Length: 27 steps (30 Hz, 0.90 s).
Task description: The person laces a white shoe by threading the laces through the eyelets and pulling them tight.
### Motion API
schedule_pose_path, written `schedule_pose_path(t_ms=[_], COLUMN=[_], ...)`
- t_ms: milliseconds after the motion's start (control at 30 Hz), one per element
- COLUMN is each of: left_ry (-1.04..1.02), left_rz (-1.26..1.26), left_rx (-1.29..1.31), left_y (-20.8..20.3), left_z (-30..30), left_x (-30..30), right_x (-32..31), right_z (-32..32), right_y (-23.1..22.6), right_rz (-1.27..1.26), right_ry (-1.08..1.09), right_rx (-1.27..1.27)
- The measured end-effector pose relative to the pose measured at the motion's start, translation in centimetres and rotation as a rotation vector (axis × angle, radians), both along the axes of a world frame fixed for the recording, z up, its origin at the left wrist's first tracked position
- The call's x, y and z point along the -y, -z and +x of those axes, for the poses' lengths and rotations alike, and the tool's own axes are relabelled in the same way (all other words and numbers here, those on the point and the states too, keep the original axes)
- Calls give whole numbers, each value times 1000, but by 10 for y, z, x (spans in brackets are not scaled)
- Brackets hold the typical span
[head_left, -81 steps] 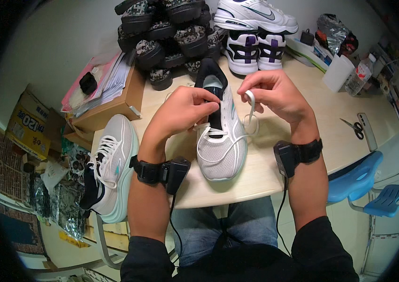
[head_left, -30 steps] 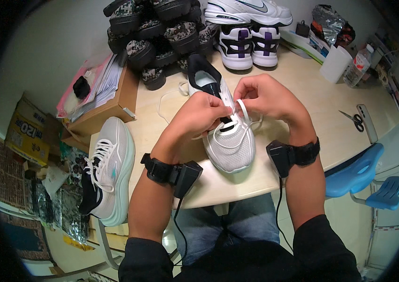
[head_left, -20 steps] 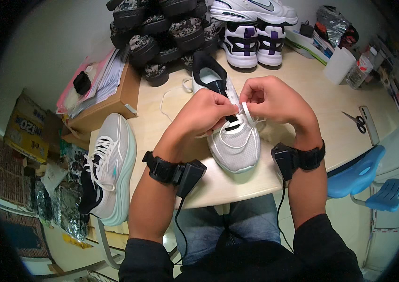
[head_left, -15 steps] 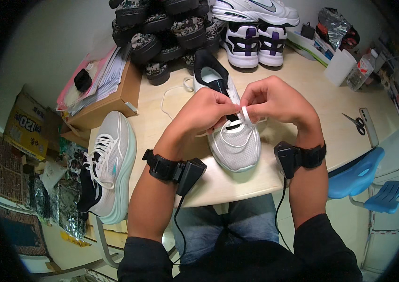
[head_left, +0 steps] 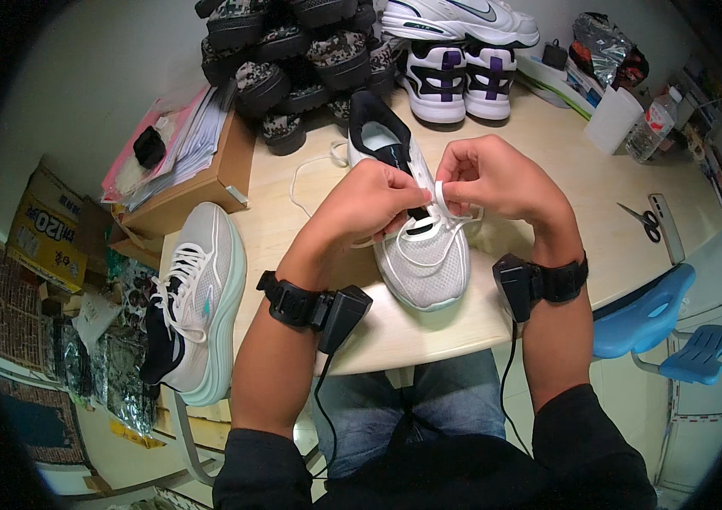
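Observation:
A light grey mesh sneaker (head_left: 425, 270) with a black collar and partly threaded laces lies on the table in front of me, toe toward me. My right hand (head_left: 497, 177) pinches a flat white shoelace (head_left: 439, 201) between thumb and forefinger, just above the lace holes. My left hand (head_left: 369, 201) is closed in a pinch at the same lace, its fingertips over the shoe's opening beside the tongue. What its lower fingers touch is hidden. On the left, a matching sneaker (head_left: 208, 297), fully laced, rests on its side at the table's edge.
Camouflage shoes (head_left: 340, 59) are piled at the back, beside white sneakers (head_left: 436, 83) with black and purple parts. A box of papers (head_left: 223, 161) stands on the left. Scissors (head_left: 650, 223), a phone (head_left: 665, 228) and a bottle (head_left: 654, 127) lie or stand to the right.
My right hand's fingertips have drawn slightly apart from the left's, and the pinched lace now stands more upright between them. The left hand and the shoe have hardly moved.

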State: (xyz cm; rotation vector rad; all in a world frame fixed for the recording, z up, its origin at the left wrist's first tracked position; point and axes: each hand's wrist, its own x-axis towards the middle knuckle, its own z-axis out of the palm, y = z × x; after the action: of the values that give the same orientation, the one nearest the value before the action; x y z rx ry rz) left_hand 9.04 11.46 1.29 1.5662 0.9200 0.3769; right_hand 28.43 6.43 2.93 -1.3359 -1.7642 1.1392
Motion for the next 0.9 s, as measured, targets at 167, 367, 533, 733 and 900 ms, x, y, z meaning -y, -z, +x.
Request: schedule_pose_path(t_ms=[167,367,533,733,900], left_ry=[10,16,-19,3,22], left_rz=[24,33,18,37,36], left_rx=[-19,-61,-39,-13,9], left_y=[-3,-5,-6,-2,-5], left_z=[0,0,1,-2,1], left_x=[1,2,4,1,3], right_x=[-1,-1,0,0,1], right_z=[0,2,4,0,3], right_y=[-1,-2,-3,-2,2], right_rz=[5,-22,7,111,236], right_ry=[-43,-34,-47,-45,40], right_rx=[-14,10,152,247,277])
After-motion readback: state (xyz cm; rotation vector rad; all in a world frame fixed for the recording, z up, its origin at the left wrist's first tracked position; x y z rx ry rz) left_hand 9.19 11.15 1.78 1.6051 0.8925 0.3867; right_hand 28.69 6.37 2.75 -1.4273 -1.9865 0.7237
